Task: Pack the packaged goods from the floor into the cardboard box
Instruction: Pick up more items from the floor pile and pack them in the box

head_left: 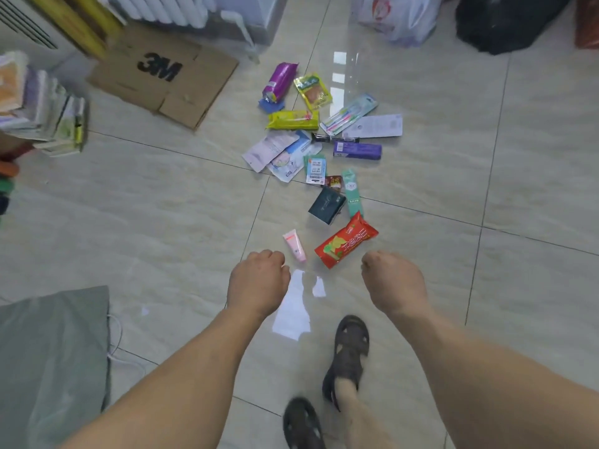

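Several packaged goods lie scattered on the tiled floor ahead of me. Nearest are a red snack packet (346,240) and a small pink tube (294,245). Behind them lie a dark box (326,205), a green tube box (352,192), a purple box (357,150), a yellow packet (292,120) and a purple pouch (279,82). A flattened cardboard box (165,76) marked 3M lies at the back left. My left hand (257,280) and my right hand (393,280) hang in front of me, fingers curled under, holding nothing.
A stack of books (42,105) stands at the left. A grey cloth bag (52,358) lies at the lower left. A white plastic bag (397,17) and a black bag (502,21) sit at the back right. My sandalled feet (348,351) are below my hands.
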